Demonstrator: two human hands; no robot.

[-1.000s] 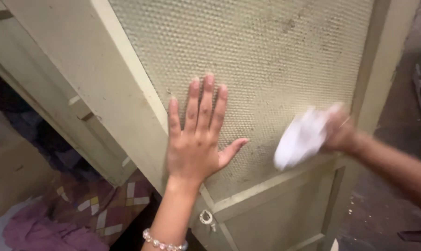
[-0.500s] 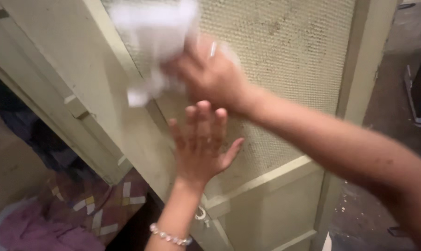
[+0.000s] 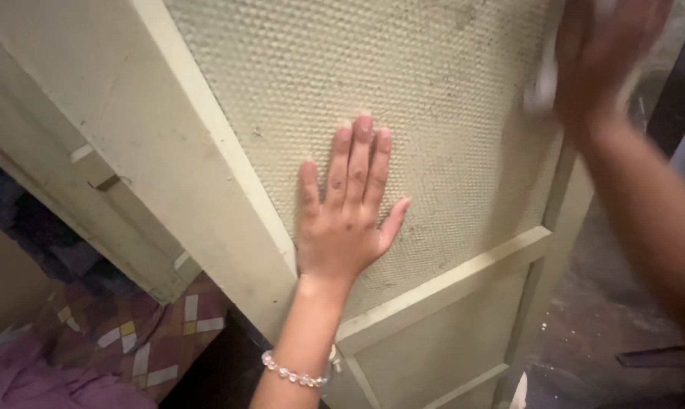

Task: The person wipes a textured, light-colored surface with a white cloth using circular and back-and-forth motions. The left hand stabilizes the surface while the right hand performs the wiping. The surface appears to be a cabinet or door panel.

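My left hand (image 3: pixel 346 220) lies flat, fingers together, against the textured mesh panel (image 3: pixel 433 91) of a pale green cabinet door (image 3: pixel 448 356). A beaded bracelet (image 3: pixel 293 371) circles that wrist. My right hand (image 3: pixel 604 53) is blurred at the upper right of the panel, closed around a white cloth (image 3: pixel 543 79) of which only a small part shows beside the palm. The cloth presses on the mesh near the door's right frame.
The door's thick frame (image 3: pixel 206 189) runs diagonally at left. Behind it a dark opening holds patterned fabric (image 3: pixel 146 333) and purple cloth (image 3: pixel 32 379). A dirty floor (image 3: pixel 607 333) lies at lower right.
My right hand swept the cloth from the panel's lower right up to the upper left, then across to the upper right. My left hand stayed pressed on the mesh.
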